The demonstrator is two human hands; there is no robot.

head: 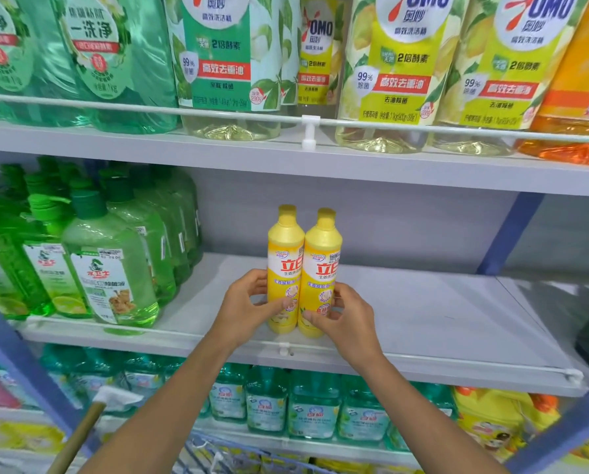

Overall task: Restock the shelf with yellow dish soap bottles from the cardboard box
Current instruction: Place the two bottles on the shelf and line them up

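Note:
Two yellow dish soap bottles stand upright side by side near the front edge of the middle shelf. My left hand grips the left bottle low on its body. My right hand grips the right bottle the same way, with fingers curled round its lower label. The bottles touch each other. The cardboard box is not in view.
Green dish soap bottles crowd the left part of the same shelf. Large OMO refill bottles fill the shelf above, teal bottles the shelf below. A white guard rail runs along the shelf front. A wooden handle rises at lower left.

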